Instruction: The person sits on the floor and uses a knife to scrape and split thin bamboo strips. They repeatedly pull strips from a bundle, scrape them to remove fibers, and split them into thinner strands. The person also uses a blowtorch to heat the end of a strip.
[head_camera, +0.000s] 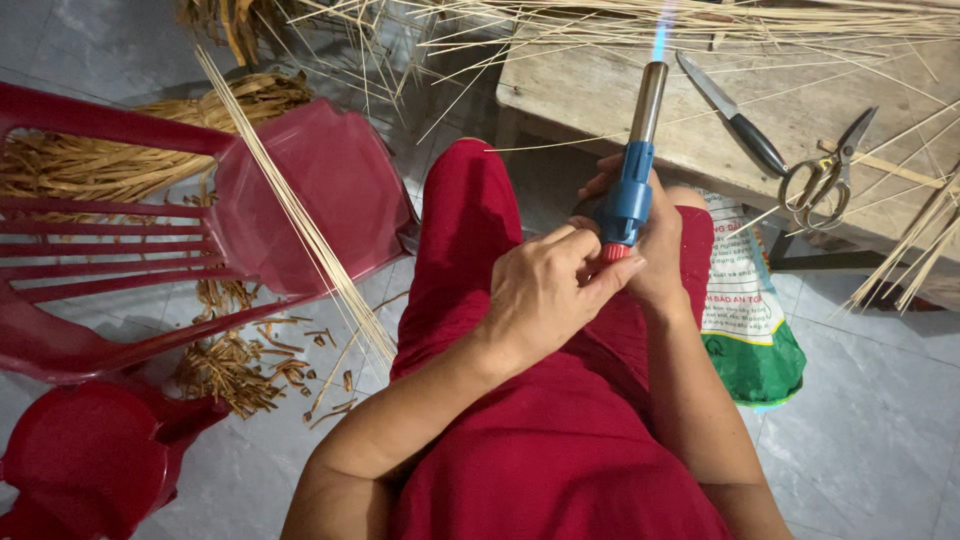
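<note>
- Head view: the gas torch (632, 190) stands upright over the person's red lap, and it is already lit, with a blue flame (660, 40) at the top of its metal tube.
- The right hand (655, 245) is wrapped around the torch's blue body from behind, holding it steady with the nozzle pointing up and away.
- The left hand (545, 290) comes in from the near side of the torch, thumb and forefinger pinched narrow on the red knob (617, 252) at its base; the wrist is bent inward, forearm lying across the thigh.
- So lighting looks done, and the flame looks to be getting trimmed. Nothing is in the flame yet, by my reading.
- Beyond the torch, the wooden surface (600, 100) carries thin pale reed strips (700, 20), untouched.
- To the right of the torch on that surface lie a knife (735, 115) and a pair of scissors (825, 175).
- Left of the torch, a red plastic chair (300, 190) lies tipped, a bundle of strips (300, 215) slanting across it.
- Dry scraps (235, 365) litter the floor below the chair.
</note>
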